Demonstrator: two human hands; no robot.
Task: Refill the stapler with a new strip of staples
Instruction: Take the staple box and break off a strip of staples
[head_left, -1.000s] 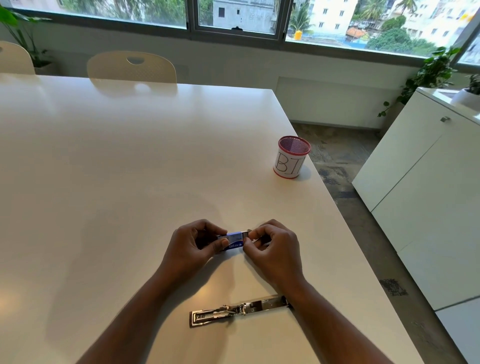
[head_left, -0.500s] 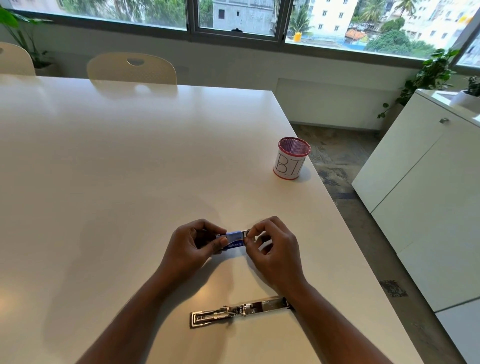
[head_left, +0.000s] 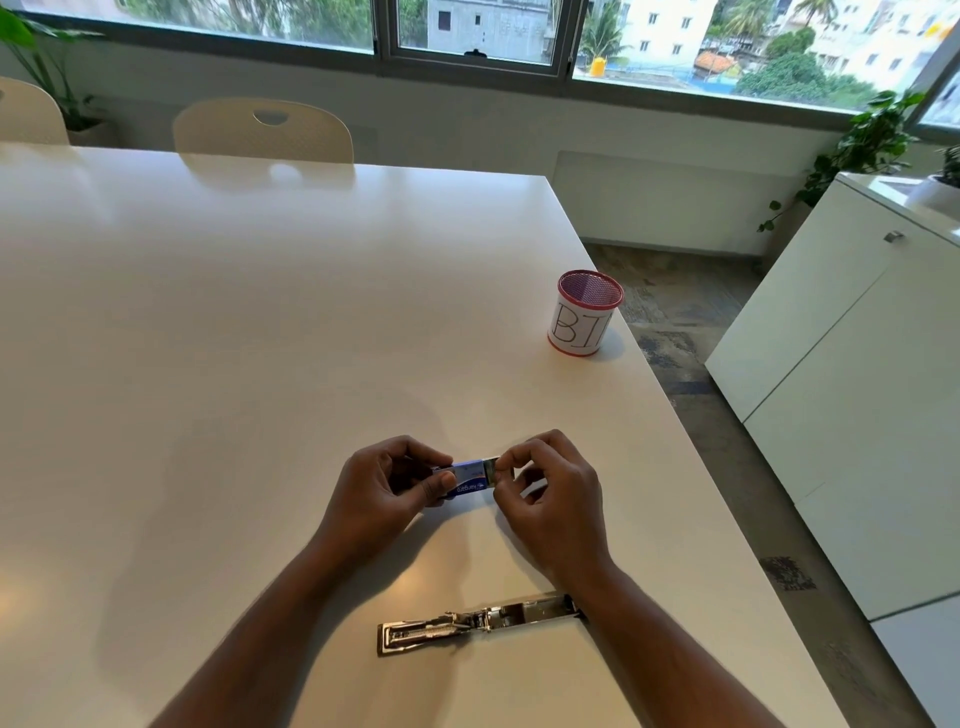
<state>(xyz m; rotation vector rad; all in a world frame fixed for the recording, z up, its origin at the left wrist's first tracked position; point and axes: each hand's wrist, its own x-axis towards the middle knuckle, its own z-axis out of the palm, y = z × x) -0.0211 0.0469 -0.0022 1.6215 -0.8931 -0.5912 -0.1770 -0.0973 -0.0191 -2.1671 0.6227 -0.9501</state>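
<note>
A small blue staple box (head_left: 469, 484) is held just above the white table (head_left: 260, 338). My left hand (head_left: 387, 493) grips the box's left end between thumb and fingers. My right hand (head_left: 553, 499) pinches the shiny inner end (head_left: 491, 465) that sticks out of the box's right side. The metal stapler (head_left: 475, 621) lies unfolded flat on the table nearer to me, between my forearms, its right end partly hidden under my right wrist.
A red mesh cup (head_left: 586, 313) with a white paper label stands at the table's right edge, beyond my hands. Two cream chairs (head_left: 265, 130) line the far side. A white cabinet (head_left: 857, 389) stands to the right across a floor gap.
Both hands have stayed on the staple box and barely moved. The stapler has not moved.
</note>
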